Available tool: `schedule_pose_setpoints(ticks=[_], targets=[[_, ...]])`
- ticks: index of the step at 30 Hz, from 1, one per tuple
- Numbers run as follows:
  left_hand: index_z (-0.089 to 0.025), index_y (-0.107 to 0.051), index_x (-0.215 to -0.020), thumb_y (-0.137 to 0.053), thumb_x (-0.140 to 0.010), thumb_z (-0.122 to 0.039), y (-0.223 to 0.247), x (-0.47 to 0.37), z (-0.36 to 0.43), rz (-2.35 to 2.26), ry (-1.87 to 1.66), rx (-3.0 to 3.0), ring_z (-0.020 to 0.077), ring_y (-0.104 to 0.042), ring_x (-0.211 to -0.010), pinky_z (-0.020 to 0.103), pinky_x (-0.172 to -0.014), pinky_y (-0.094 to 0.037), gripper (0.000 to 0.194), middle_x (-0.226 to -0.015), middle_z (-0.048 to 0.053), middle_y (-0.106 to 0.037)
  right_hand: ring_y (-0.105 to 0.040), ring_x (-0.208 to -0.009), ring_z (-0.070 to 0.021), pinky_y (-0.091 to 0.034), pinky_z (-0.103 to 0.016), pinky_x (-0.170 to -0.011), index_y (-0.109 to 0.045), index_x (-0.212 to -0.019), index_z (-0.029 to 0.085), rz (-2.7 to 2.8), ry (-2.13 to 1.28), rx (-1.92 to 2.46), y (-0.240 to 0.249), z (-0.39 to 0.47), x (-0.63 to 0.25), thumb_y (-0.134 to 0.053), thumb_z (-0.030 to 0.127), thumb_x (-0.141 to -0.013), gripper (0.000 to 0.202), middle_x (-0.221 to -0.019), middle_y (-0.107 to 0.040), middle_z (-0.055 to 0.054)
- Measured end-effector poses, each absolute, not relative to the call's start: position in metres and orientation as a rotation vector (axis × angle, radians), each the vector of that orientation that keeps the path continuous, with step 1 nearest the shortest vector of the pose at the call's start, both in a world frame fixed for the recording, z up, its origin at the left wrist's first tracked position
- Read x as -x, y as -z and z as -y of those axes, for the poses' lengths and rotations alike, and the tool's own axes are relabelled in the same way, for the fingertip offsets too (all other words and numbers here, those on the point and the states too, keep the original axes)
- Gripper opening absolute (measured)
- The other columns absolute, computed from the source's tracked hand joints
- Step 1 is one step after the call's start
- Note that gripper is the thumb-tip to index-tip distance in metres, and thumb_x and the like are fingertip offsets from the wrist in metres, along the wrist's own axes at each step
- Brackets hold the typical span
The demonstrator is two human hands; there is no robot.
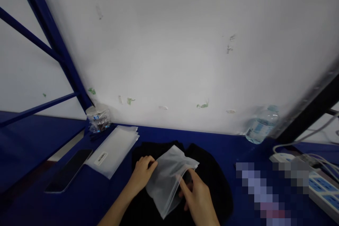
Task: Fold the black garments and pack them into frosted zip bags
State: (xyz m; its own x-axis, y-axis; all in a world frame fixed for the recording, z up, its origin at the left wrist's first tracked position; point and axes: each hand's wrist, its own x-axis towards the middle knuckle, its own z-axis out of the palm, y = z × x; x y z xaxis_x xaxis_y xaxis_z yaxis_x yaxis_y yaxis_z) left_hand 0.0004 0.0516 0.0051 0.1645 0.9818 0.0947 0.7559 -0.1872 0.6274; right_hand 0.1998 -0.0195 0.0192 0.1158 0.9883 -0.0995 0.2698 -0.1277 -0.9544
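A frosted zip bag (168, 171) lies tilted over a black folded cloth (217, 180). At the bag's left edge, my left hand (143, 173) is closed, with thumb and forefinger pinching the plastic. On the other side, my right hand (197, 192) grips the bag's edge at its zip opening. Some of its fingertips show behind or inside the translucent film; I cannot tell which. Left of the cloth lies a stack of similar frosted bags (115, 148) with a barcode label (101, 159).
A dark phone (70, 171) lies at the left of the blue table (212, 139). A plastic-wrapped roll (98, 118) stands by the wall. A clear water bottle (262, 125) is at the back right, with a white power strip (321, 187) and cables nearby. A blurred-out item lies right.
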Motion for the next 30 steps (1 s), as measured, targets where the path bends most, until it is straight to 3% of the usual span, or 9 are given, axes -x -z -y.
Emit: schedule_pose_setpoints(ticks=[4, 8, 13, 17, 21, 24, 26, 30], targets=[[-0.022, -0.058, -0.071, -0.044, -0.084, -0.03, -0.004, -0.007, -0.049, -1.627, -0.753, -1.997, 0.02, -0.055, -0.076, 0.031, -0.071, -0.039, 0.022, -0.073, 0.0, -0.061, -0.041, -0.027, -0.0111, -0.027, -0.017, -0.025, -0.045, -0.12, 0.014, 1.133, -1.235, 1.575, -0.014, 0.004, -0.187, -0.051, 0.058, -0.078, 0.061, -0.037, -0.046, 0.008], [-0.022, -0.057, -0.072, -0.041, -0.086, -0.031, -0.011, -0.008, -0.045, -1.59, -0.848, -1.972, 0.0168, -0.057, -0.074, 0.026, -0.071, -0.041, 0.023, -0.074, -0.002, -0.062, -0.031, -0.029, -0.0036, -0.018, -0.013, -0.027, -0.05, -0.11, 0.013, 0.951, -1.534, 1.395, -0.022, 0.004, -0.183, -0.062, 0.05, -0.072, 0.054, -0.043, -0.045, 0.009], [-0.023, -0.057, -0.081, -0.041, -0.086, -0.041, -0.051, 0.05, -0.05, -1.71, -1.153, -1.915, 0.0166, -0.058, -0.076, 0.023, -0.07, -0.043, 0.025, -0.076, -0.003, -0.062, -0.031, -0.03, -0.001, -0.022, -0.011, -0.03, -0.051, -0.107, 0.015, 0.74, -1.678, 1.372, -0.042, 0.023, -0.185, -0.066, 0.052, -0.072, 0.053, -0.046, -0.044, 0.01], [-0.023, -0.056, -0.079, -0.044, -0.082, -0.041, -0.072, 0.126, -0.074, -2.02, -1.081, -1.948, 0.0168, -0.059, -0.077, 0.022, -0.07, -0.043, 0.022, -0.077, -0.004, -0.062, -0.04, -0.032, -0.0031, -0.03, -0.012, -0.031, -0.056, -0.093, 0.015, 0.788, -1.708, 1.33, -0.038, 0.029, -0.175, -0.069, 0.052, -0.068, 0.046, -0.048, -0.047, 0.008], [-0.021, -0.058, -0.076, -0.045, -0.08, -0.031, -0.06, 0.165, -0.097, -2.245, -0.889, -1.899, 0.0189, -0.061, -0.072, 0.025, -0.066, -0.044, 0.016, -0.07, -0.001, -0.063, -0.056, -0.04, -0.0117, -0.045, -0.02, -0.037, -0.049, -0.113, 0.01, 0.86, -1.693, 1.371, -0.023, 0.031, -0.169, -0.065, 0.054, -0.07, 0.063, -0.059, -0.057, 0.002], [-0.018, -0.059, -0.091, -0.045, -0.081, -0.031, -0.048, 0.155, -0.092, -2.417, -0.936, -1.86, 0.0292, -0.057, -0.096, 0.037, -0.08, -0.043, 0.021, -0.092, 0.009, -0.066, -0.06, -0.042, -0.0172, -0.046, -0.026, -0.038, -0.039, -0.128, 0.01, 1.098, -1.453, 1.535, -0.019, 0.037, -0.179, -0.056, 0.059, -0.075, 0.073, -0.062, -0.06, -0.001], [-0.017, -0.058, -0.1, -0.044, -0.083, -0.033, -0.042, 0.13, -0.072, -2.436, -0.988, -1.925, 0.0328, -0.049, -0.109, 0.044, -0.089, -0.037, 0.027, -0.107, 0.013, -0.062, -0.061, -0.048, -0.0192, -0.049, -0.029, -0.044, -0.047, -0.126, 0.015, 1.325, -1.059, 1.603, -0.021, 0.042, -0.188, -0.056, 0.058, -0.076, 0.066, -0.063, -0.06, -0.002], [-0.024, -0.06, -0.082, -0.042, -0.089, -0.035, -0.031, 0.065, -0.006, -1.804, -0.663, -2.203, 0.0238, -0.058, -0.089, 0.038, -0.086, -0.041, 0.022, -0.086, 0.004, -0.065, -0.064, -0.088, -0.0289, -0.053, -0.038, -0.075, -0.062, -0.111, 0.025, 1.847, -0.499, 1.351, -0.017, 0.046, -0.187, -0.069, 0.05, -0.068, 0.049, -0.095, -0.068, -0.01]])
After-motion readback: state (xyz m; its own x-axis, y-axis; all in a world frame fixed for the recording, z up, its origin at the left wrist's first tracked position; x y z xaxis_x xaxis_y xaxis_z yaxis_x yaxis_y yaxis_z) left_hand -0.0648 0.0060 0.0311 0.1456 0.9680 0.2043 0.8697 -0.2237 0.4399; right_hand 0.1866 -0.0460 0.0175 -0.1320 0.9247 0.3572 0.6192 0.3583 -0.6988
